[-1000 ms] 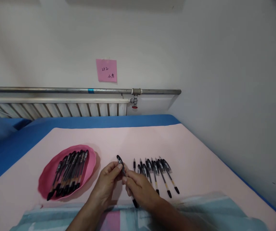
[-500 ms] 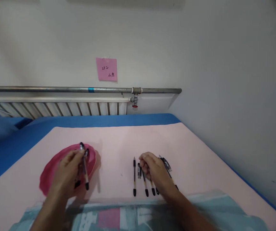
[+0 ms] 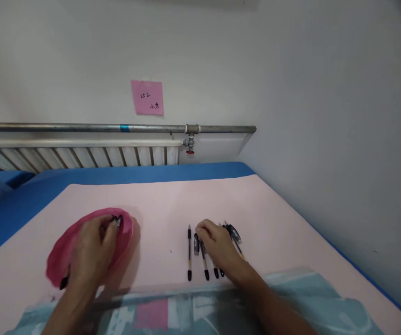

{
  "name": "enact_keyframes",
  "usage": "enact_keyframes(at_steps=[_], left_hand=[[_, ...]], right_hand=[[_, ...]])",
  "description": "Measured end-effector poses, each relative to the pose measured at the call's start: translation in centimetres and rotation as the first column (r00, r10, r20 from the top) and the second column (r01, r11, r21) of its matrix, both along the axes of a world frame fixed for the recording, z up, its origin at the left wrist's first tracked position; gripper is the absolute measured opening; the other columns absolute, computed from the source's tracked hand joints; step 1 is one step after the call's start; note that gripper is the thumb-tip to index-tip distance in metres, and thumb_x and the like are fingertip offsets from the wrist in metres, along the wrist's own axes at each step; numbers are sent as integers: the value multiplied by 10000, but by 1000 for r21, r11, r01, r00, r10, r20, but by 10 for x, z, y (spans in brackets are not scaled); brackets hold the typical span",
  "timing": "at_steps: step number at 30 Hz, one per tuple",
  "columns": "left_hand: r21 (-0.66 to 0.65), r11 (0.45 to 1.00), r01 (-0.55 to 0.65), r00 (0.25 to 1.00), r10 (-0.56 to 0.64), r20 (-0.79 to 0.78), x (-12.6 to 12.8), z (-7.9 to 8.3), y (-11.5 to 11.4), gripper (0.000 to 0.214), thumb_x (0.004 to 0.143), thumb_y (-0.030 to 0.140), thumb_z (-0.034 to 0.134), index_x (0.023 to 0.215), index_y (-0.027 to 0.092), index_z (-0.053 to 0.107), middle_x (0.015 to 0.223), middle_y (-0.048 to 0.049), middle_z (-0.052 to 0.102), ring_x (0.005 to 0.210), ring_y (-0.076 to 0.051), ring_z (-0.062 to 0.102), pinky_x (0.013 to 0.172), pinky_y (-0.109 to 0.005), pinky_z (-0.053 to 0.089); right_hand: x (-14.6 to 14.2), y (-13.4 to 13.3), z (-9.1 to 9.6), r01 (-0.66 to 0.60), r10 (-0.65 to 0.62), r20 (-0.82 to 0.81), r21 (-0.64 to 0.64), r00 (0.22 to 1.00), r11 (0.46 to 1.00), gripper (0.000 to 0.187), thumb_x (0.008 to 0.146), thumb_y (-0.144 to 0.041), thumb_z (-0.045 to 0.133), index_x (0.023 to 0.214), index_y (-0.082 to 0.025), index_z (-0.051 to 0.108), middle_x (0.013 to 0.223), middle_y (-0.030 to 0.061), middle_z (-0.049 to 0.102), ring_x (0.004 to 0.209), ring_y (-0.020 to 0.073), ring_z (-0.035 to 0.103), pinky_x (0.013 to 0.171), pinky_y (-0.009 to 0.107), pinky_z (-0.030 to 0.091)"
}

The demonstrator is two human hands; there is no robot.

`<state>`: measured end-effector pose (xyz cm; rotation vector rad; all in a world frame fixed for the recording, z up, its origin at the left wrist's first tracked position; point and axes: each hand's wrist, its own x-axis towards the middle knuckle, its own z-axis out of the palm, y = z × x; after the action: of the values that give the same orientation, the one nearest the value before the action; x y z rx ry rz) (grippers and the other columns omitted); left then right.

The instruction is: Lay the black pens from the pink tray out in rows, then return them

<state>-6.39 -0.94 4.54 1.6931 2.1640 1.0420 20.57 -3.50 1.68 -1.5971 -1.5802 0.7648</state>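
Observation:
My left hand [image 3: 93, 249] is inside the pink bowl [image 3: 55, 260], with its fingers curled and pinched round a pen [image 3: 119, 221]. A dark capped end shows beyond the fingertips, and most of the pen is hidden. Another black tip [image 3: 64, 282] sticks out near the wrist, over the bowl's near edge. My right hand [image 3: 216, 242] is closed low over a group of pens, its fingertips beside a loose black cap [image 3: 196, 244]. What it holds, if anything, is hidden. To its left lies an uncapped pen [image 3: 189, 256]; another pen [image 3: 204, 263] reaches out from under it.
More pens and a cap [image 3: 235, 233] lie right of my right hand. Pale pink sheeting [image 3: 161, 223] covers the blue surface [image 3: 158, 174]. Behind run a radiator [image 3: 81, 156] and a metal pipe [image 3: 151, 128]. A wall [image 3: 343, 163] stands to the right.
My left hand has lowered into the bowl; the pen that hung upright from its fingers is now mostly hidden. My right hand has stayed over the pens. The view has shifted slightly.

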Motion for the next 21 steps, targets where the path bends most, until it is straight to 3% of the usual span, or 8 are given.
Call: enact_keyframes(at_steps=[2, 4, 8, 11, 15, 18, 21], left_hand=[[15, 984, 177, 977, -178, 119, 26, -8, -11, 211, 728, 339, 552, 884, 217, 624, 887, -49, 653, 756, -213, 569, 663, -276, 376], [-28, 941, 337, 909, -318, 270, 54, -20, -22, 157, 704, 317, 593, 832, 233, 628, 730, -23, 627, 646, -195, 540, 621, -270, 363], [13, 802, 597, 742, -558, 372, 98, -43, -34, 15, 698, 258, 621, 698, 244, 628, 715, -37, 590, 707, -208, 512, 656, -277, 330], [25, 781, 624, 736, -599, 315, 116, -54, -37, 75, 660, 229, 653, 636, 237, 583, 706, -51, 553, 717, -225, 491, 671, -293, 311], [-66, 833, 550, 823, -526, 215, 120, -59, -36, 136, 656, 198, 628, 580, 234, 521, 606, -14, 462, 582, -190, 426, 597, -287, 253], [-144, 854, 501, 852, -457, 256, 115, -57, -33, 159, 664, 186, 605, 558, 230, 495, 553, 6, 457, 516, -160, 395, 558, -278, 212], [-142, 852, 505, 831, -435, 346, 112, -52, -29, 154, 723, 241, 572, 589, 227, 496, 554, 6, 511, 538, -162, 448, 553, -264, 240]], right_hand=[[0, 0, -4, -47, 41, 123, 40, 992, 998, 211, 831, -291, 417, 694, -195, 545, 598, -23, 522, 584, 114, 467, 555, 229, 327], [0, 0, -6, -60, 48, 201, 56, 978, 997, 214, 841, -282, 409, 717, -194, 560, 616, -16, 544, 598, 118, 479, 568, 234, 326], [0, 2, -9, -34, 19, 267, 52, 963, 998, 205, 838, -269, 418, 744, -188, 581, 640, -2, 572, 604, 123, 490, 567, 234, 328], [0, 4, -9, -28, 11, 264, 60, 964, 998, 207, 842, -264, 412, 755, -190, 584, 659, 4, 587, 613, 125, 500, 566, 232, 333], [0, 4, -9, -35, 17, 272, 61, 962, 998, 198, 842, -255, 414, 752, -188, 578, 651, 2, 582, 608, 124, 505, 566, 229, 328], [-2, 2, -7, -38, 23, 265, 51, 964, 998, 191, 845, -263, 419, 753, -189, 569, 646, -2, 575, 609, 122, 505, 571, 227, 324], [-8, -1, -5, -80, 77, 205, 6, 976, 997, 245, 858, -316, 410, 696, -189, 544, 628, -8, 558, 601, 120, 496, 564, 224, 324]])
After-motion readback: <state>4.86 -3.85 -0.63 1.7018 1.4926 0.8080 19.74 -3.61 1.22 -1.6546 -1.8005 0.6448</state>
